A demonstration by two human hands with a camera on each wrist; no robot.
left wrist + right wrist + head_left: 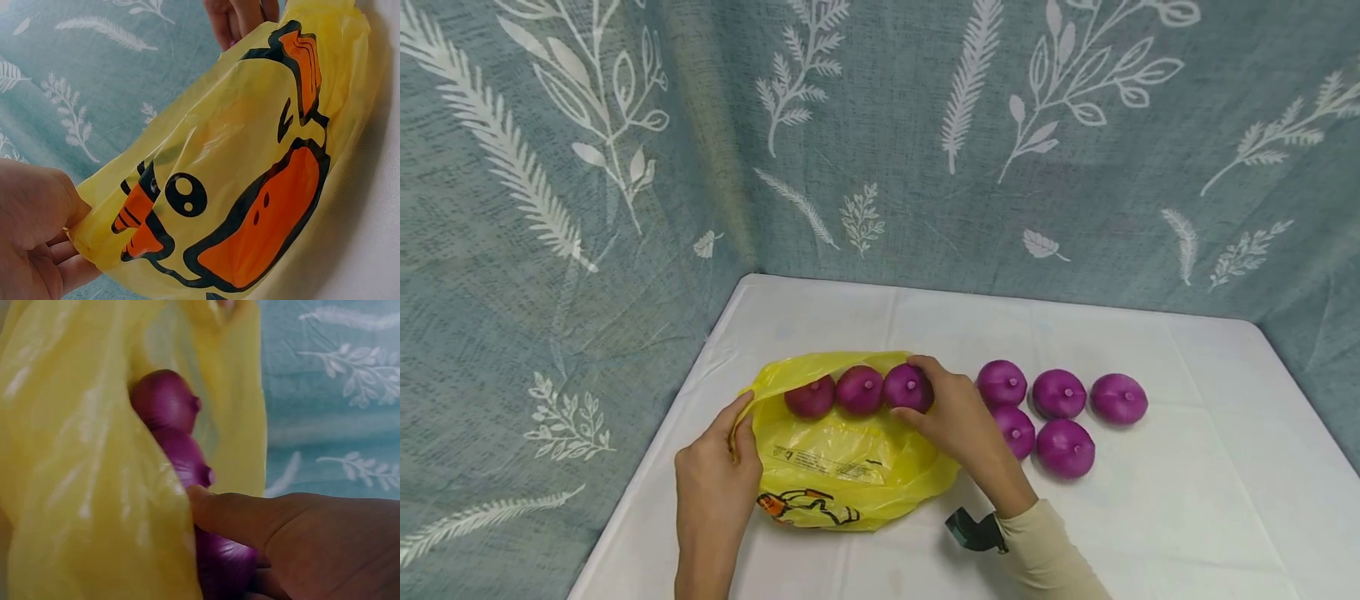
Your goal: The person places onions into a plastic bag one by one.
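A yellow plastic bag [910, 500] lies on its side with its mouth held wide; the left wrist view shows a cartoon duck face printed on it. My left hand [717, 467] pinches the left edge of the bag's mouth between thumb and fingers. Inside the mouth, my right hand [958, 417] grips a red onion [912, 388], thumb on the near side and fingers behind. Two more red onions, a middle one [860, 390] and a left one [811, 400], sit in a row beside it in the bag. The bag's edge partly covers the left onion.
Several red onions [1058, 393] stand grouped on the white-covered table [1210, 483], right of the bag. A dark wrist device [973, 532] sits by the right cuff. Blue-green leaf-print cloth [910, 225] hangs behind and at the sides.
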